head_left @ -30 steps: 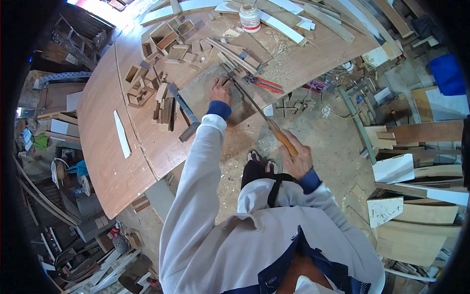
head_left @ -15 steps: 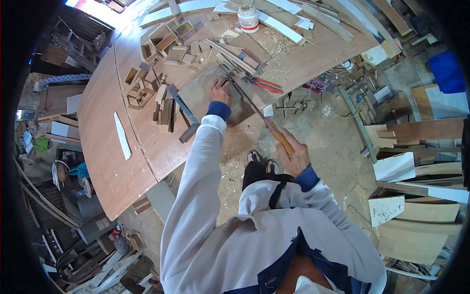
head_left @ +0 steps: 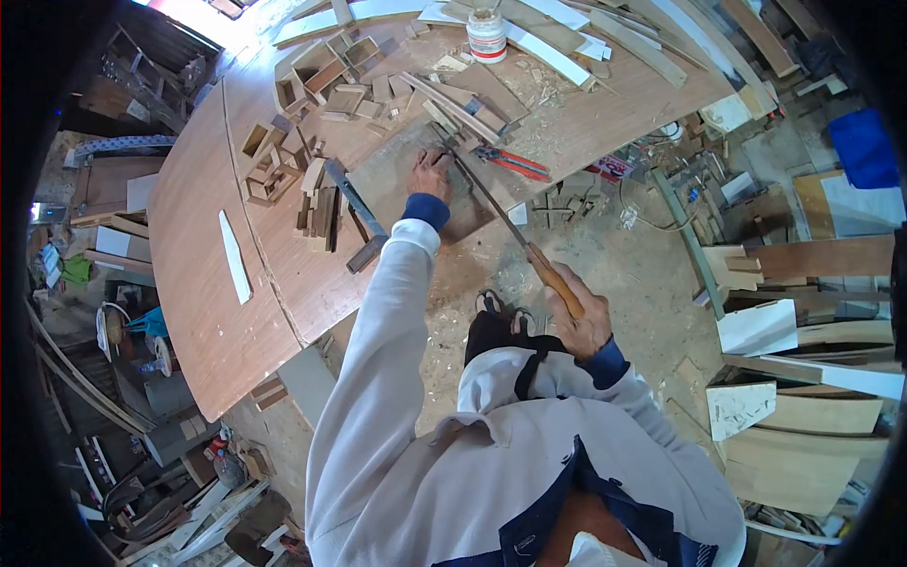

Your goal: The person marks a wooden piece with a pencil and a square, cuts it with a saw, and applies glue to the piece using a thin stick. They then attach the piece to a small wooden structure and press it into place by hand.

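My right hand (head_left: 583,319) is wrapped round the wooden handle of a long thin saw (head_left: 501,213), whose blade slants up and left to the table edge. The far end of the blade lies just right of my left hand (head_left: 432,173). That left hand presses down on a flat board (head_left: 383,175), its fingers bent round something small and dark that I cannot make out. Red-handled pliers (head_left: 515,163) lie to the right of the blade. A blue-grey clamp or bar (head_left: 354,198) rests left of my left forearm.
Small wooden box frames (head_left: 269,165) and loose blocks stand on the wooden table (head_left: 189,255) to the left. A white jar (head_left: 487,38) is at the back among long strips. A pale strip (head_left: 234,257) lies far left. Panels (head_left: 759,326) lean at the right.
My right hand has drawn the saw slightly down and to the right. My left hand stays on the board, and the whole view has shifted a little.
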Motion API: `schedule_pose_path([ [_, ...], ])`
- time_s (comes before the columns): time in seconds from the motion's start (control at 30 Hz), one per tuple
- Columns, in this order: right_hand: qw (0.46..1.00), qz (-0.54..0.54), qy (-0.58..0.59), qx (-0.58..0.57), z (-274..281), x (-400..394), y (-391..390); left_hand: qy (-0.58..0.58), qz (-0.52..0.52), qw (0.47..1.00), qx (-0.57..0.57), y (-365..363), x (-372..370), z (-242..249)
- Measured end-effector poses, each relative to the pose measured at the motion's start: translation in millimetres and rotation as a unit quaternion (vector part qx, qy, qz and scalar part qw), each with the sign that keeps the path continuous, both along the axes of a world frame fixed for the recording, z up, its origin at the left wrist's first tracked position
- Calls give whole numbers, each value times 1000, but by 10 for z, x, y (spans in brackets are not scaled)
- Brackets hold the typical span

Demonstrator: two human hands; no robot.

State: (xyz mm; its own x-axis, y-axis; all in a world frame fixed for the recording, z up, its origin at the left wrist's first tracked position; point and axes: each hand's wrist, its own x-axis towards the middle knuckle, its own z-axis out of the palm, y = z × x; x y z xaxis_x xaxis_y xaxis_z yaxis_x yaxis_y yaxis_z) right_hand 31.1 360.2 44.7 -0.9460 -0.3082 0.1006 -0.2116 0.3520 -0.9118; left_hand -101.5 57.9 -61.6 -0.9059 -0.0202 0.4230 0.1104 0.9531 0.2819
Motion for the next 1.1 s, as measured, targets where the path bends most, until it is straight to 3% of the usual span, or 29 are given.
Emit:
schedule_pose_path([
  [0.23, 1000, 2, 24, 20, -110, -319, -314, -6, -12, 1000, -11, 9, 10, -32],
  [0.3, 999, 3, 43, 13, -88, -261, -268, 44, -7, 999, 1, -36, -59, -166],
  [0.6, 993, -33, -107, -42, 204, 128, -63, -12, 21, 999, 29, -2, -14, -39],
  [0.67, 999, -13, -45, -21, 183, 117, -56, -14, 28, 999, 21, 14, 11, -52],
  [0.87, 1000, -7, -11, -20, 60, 100, -50, -15, 12, 1000, 5, 7, 41, 5],
  [1.0, 998, -18, -59, -13, 53, -134, -239, -4, -6, 1000, 17, 51, 61, 133],
  [1.07, 998, -18, 56, 13, -118, -218, -317, 17, 3, 1000, 12, 22, 29, -22],
  [1.1, 998, -19, 57, 11, -81, -201, -293, 37, 14, 999, 9, 7, 1, -82],
])
